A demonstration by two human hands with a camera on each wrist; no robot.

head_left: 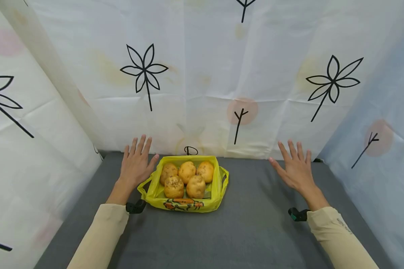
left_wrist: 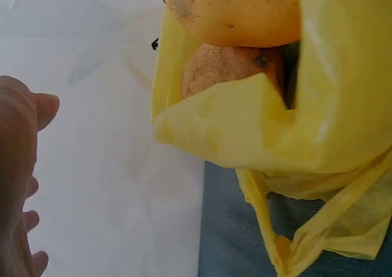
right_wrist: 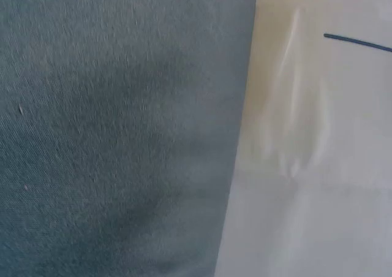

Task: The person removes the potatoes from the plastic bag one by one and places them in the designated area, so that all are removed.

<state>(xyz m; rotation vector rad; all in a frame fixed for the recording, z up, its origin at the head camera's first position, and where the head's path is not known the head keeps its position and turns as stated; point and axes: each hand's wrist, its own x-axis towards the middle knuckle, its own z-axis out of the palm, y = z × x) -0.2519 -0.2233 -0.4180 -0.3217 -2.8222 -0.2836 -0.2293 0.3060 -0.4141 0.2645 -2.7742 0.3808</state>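
Several potatoes (head_left: 187,172) lie in a tray-shaped holder lined with a yellow plastic bag (head_left: 188,205), its handle loops hanging out at both sides. My left hand (head_left: 134,166) is spread with straight fingers just left of the bag, thumb near its upper left corner. In the left wrist view, the potatoes (left_wrist: 229,13) and the yellow bag (left_wrist: 331,105) are close up, with the left hand (left_wrist: 15,179) at the left edge, apart from the bag. Well to the right of the bag, my right hand (head_left: 297,172) is spread with fingers straight, holding nothing.
A grey table (head_left: 242,239) lies under everything. White cloth (head_left: 202,74) printed with black leaf shapes hangs behind it and along the left and right sides. Each wrist wears a dark strap-on device (head_left: 136,207).
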